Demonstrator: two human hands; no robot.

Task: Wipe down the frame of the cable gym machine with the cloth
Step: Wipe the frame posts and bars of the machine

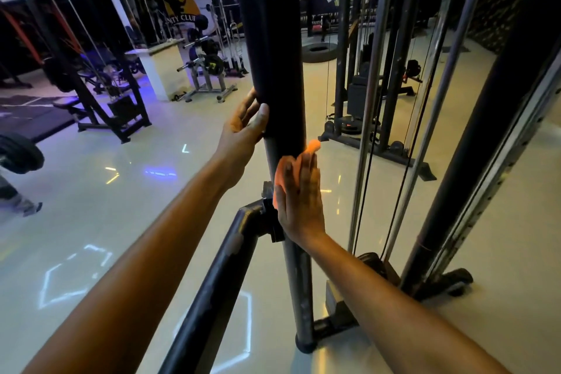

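A thick black upright post (pixel 273 48) of the cable machine frame runs down the middle of the head view. My left hand (pixel 244 127) grips its left side, thumb on the front and fingers curled behind. Lower down, my right hand (pixel 299 200) presses an orange cloth (pixel 285 171) flat against the post with straight fingers; a corner of the cloth sticks out past the fingertips. A black diagonal brace (pixel 212 291) joins the post at a bracket just left of my right hand.
Chrome guide rods and cables (pixel 368 118) stand to the right, with another black upright (pixel 473 143) beyond them. A weight bench machine (pixel 100 91) and a plate rack (pixel 209 70) stand on the glossy floor at left and centre back. A tyre (pixel 318 51) lies behind.
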